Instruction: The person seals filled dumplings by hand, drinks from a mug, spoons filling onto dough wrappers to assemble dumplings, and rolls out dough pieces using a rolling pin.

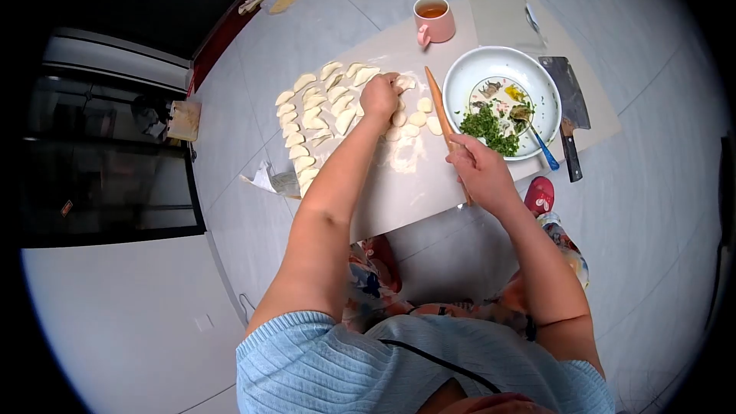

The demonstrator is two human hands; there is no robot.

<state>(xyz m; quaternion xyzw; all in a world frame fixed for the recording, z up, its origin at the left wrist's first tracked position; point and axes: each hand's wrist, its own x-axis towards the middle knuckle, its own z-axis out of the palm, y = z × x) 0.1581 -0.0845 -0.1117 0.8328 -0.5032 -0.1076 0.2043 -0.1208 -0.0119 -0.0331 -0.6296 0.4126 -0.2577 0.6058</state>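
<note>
My left hand (381, 96) is over the floured board, its fingers curled and closed at a small white dough piece (405, 83); the fingertips are partly hidden. Several flattened dough rounds (418, 118) lie just to its right. On its left, folded dumplings (313, 117) are set out in rough rows. My right hand (484, 172) is closed around a wooden rolling pin (436, 96), which slants across the board with its lower end near the front edge. Beside the pin stands a white bowl (546, 84) containing chopped greens (487, 129), seasonings and a blue-handled spoon (543, 146).
A pink mug (435, 24) of brownish liquid stands at the board's far side. To the right of the bowl lies a cleaver (566, 92) with a dark handle. A translucent lid-like panel (502, 15) rests behind the bowl. The pale board (391, 211) ends close to my knees.
</note>
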